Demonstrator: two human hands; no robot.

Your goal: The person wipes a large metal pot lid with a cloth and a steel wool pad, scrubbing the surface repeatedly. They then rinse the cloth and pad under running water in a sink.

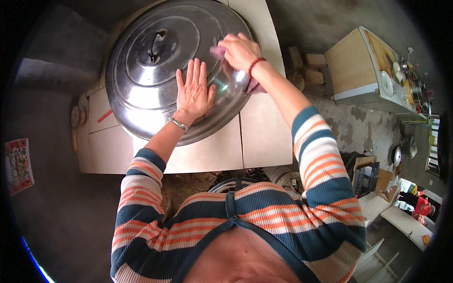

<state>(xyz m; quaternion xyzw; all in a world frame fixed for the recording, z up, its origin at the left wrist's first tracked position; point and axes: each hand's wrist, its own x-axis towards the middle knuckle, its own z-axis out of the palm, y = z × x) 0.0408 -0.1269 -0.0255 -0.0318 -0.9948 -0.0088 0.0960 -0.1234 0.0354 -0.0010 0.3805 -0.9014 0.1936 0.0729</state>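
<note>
A large round metal lid (208,24) with pressed rings lies over the tiled counter (208,155). Its strap handle (152,47) stands near the lid's middle. My left hand (194,90) lies palm down on the near part of the lid, fingers slightly apart, holding nothing. A pinkish-purple cloth (254,87) is bunched under my right hand (240,51), which presses it on the lid's right side. The hand and cloth are slightly blurred. Part of the cloth hangs by the lid's rim; the rest is hidden by my hand and wrist. What lies beneath the lid is hidden.
A red stick-like object (105,116) lies on the tiles left of the lid. Bricks (315,69) sit on the floor to the right, near a wooden cabinet (348,65) bearing dishes. A person (421,205) is visible through a doorway at far right.
</note>
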